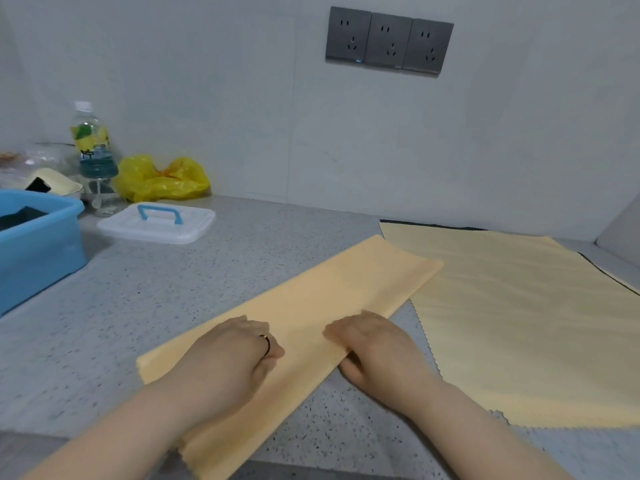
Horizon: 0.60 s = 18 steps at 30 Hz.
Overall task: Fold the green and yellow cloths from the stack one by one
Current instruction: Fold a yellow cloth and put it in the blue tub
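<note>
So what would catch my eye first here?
A long folded yellow cloth lies slantwise across the middle of the counter, with the left hand and right hand on its near part. Right of it lies a flat stack of yellow cloths; a blue tub sits at the far left.

1. The fingertips of the left hand (228, 355) are curled out of sight; a grip on the folded cloth (311, 299) cannot be judged.
2. That cloth's near end is cut off by the bottom edge.
3. The stack (526, 323) is cut off at the right; dark cloths (433, 224) beneath are seen only as thin edges.
4. The blue tub (41, 244) is cut off at the left.
</note>
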Available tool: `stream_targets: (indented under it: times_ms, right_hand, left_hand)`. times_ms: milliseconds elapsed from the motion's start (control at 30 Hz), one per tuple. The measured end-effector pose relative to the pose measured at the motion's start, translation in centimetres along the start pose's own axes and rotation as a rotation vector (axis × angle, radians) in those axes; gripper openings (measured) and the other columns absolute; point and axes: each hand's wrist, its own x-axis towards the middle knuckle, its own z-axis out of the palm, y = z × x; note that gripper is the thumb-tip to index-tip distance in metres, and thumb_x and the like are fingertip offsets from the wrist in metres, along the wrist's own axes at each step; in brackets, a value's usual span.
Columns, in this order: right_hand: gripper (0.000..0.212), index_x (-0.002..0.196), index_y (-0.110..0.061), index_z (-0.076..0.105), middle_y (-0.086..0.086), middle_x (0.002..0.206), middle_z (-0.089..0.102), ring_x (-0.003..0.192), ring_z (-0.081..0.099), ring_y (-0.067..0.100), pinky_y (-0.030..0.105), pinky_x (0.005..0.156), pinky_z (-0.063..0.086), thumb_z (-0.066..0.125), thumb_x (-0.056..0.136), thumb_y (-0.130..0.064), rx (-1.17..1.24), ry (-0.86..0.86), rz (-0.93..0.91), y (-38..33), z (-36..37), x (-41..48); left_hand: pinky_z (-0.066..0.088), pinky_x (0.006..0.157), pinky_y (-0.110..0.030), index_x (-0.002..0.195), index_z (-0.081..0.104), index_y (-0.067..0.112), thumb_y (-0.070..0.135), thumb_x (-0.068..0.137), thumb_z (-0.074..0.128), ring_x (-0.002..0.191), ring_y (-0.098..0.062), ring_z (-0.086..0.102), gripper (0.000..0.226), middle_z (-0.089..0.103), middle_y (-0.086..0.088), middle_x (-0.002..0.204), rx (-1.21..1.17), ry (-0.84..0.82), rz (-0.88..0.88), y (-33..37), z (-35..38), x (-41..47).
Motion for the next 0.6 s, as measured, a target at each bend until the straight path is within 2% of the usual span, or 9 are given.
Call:
stream_targets:
  times_ms: [67,167,300,467,533,600]
  right_hand:
    - [0.046,0.085,-0.019,0.073,-0.009,0.079,0.072,0.07,0.069,0.007,0.028,0.074,0.055,0.086,0.041,-0.022,-0.006,0.02,-0.078,-1.5,0.4,0.0]
    - [0.042,0.085,-0.025,0.072,-0.014,0.077,0.07,0.069,0.067,0.004,0.019,0.071,0.054,0.084,0.044,-0.03,0.013,-0.019,-0.136,-3.0,1.0,-0.1]
    - [0.028,0.073,-0.03,0.072,-0.015,0.078,0.071,0.068,0.067,0.001,0.011,0.056,0.05,0.083,0.048,-0.036,0.011,-0.025,-0.13,-3.1,0.8,-0.3]
    - [0.024,0.073,-0.034,0.073,-0.016,0.084,0.072,0.073,0.068,-0.001,0.011,0.052,0.05,0.08,0.05,-0.038,0.05,-0.07,-0.071,-3.5,0.7,-0.5]
    - [0.022,0.07,-0.034,0.073,-0.016,0.083,0.072,0.072,0.068,-0.001,0.011,0.052,0.05,0.079,0.05,-0.039,0.025,-0.062,-0.07,-3.7,0.6,-0.6]
    - [0.026,0.066,-0.035,0.073,-0.02,0.08,0.071,0.07,0.067,-0.004,0.011,0.053,0.05,0.083,0.044,-0.045,-0.009,-0.061,-0.053,-4.2,0.5,-0.7]
  left_hand:
    - [0.023,0.1,-0.01,0.126,0.048,0.038,0.033,0.098,0.032,0.125,0.003,0.038,0.033,0.044,0.027,0.132,-0.054,-0.006,-0.017,0.4,0.2,0.2]
    - [0.032,0.092,-0.011,0.126,0.047,0.04,0.035,0.098,0.031,0.12,0.004,0.042,0.033,0.042,0.028,0.132,-0.076,-0.004,-0.013,0.6,0.4,0.2]
    - [0.03,0.09,-0.009,0.125,0.048,0.041,0.037,0.097,0.033,0.118,0.007,0.042,0.033,0.04,0.033,0.131,-0.086,0.02,-0.024,0.4,0.5,0.0]
    - [0.03,0.091,-0.008,0.12,0.053,0.039,0.039,0.096,0.035,0.115,0.008,0.043,0.03,0.042,0.033,0.124,-0.183,0.005,-0.036,-0.1,0.7,0.0]
    - [0.024,0.094,-0.006,0.122,0.053,0.037,0.038,0.095,0.038,0.122,0.006,0.037,0.031,0.04,0.029,0.127,-0.217,0.027,-0.063,-0.8,0.7,0.1]
    - [0.02,0.1,-0.011,0.128,0.05,0.03,0.035,0.095,0.04,0.13,-0.003,0.032,0.035,0.036,0.018,0.138,-0.182,0.113,-0.16,-1.9,0.5,0.4]
